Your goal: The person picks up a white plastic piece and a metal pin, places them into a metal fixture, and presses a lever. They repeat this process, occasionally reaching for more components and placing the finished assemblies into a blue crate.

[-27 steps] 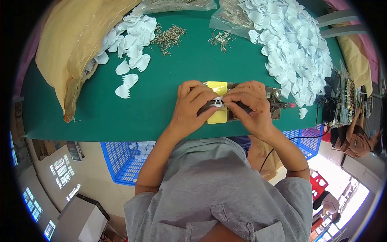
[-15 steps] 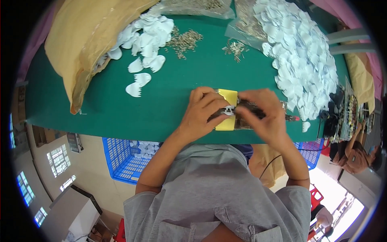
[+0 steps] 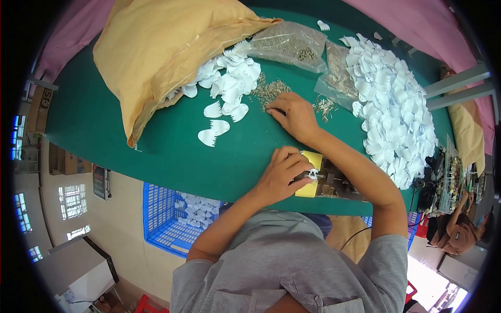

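My left hand (image 3: 282, 176) is closed beside a yellow block (image 3: 312, 189) of a small metal fixture (image 3: 336, 182) at the table's near edge. Between its thumb and fingers sits a small white plastic piece (image 3: 312, 173), resting against the block. My right hand (image 3: 297, 119) is stretched farther out, its fingertips pressed together at the near edge of a heap of small metal pins (image 3: 271, 91). Whether a pin is in those fingertips is hidden. To the right of that hand lies a smaller cluster of longer metal pins (image 3: 325, 107).
White toothed plastic pieces (image 3: 232, 78) spill from a tan sack (image 3: 172, 57) at the left; a large heap of them (image 3: 394, 115) lies right. Clear bags of metal parts (image 3: 289, 44) lie at the back. A blue basket (image 3: 162, 219) stands below the table. Another person (image 3: 459, 224) is far right.
My right hand has left the fixture and reached forward to the metal pin heap. My left hand stays at the yellow block with the white piece. The whole view has shifted.
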A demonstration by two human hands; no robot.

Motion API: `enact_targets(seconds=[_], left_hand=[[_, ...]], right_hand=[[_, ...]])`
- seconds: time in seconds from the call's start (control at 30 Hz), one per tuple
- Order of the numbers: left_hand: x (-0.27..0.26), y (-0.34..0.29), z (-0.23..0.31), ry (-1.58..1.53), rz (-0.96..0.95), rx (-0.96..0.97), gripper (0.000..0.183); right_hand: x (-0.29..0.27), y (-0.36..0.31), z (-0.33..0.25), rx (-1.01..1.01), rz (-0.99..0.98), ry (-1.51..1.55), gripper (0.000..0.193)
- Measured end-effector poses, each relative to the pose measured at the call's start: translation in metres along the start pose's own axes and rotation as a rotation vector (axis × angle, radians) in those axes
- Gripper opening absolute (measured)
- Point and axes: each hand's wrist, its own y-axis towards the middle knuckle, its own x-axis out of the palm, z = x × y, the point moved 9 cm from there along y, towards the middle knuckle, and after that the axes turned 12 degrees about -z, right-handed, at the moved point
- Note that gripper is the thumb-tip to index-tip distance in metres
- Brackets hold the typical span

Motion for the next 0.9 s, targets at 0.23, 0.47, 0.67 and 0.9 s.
enact_targets(seconds=[0.23, 0.47, 0.67, 0.9], left_hand=[[-0.002, -0.002, -0.002, -0.002, 0.012, -0.002, 0.028], [-0.002, 0.001, -0.002, -0.018, 0.001, -0.011, 0.028], [-0.001, 0.001, -0.001, 0.005, 0.002, -0.006, 0.031], [-0.003, -0.001, -0.003, 0.009, 0.019, -0.005, 0.031]], right_hand=[[-0.013, -0.015, 0.002, -0.055, 0.065, -0.14, 0.008], [-0.01, -0.004, 0.0, -0.016, 0.068, 0.068, 0.008], [0.006, 0.0, -0.002, -0.036, -0.059, -0.058, 0.012], [-0.016, -0.038, 0.031, 0.228, -0.097, 0.271, 0.012]])
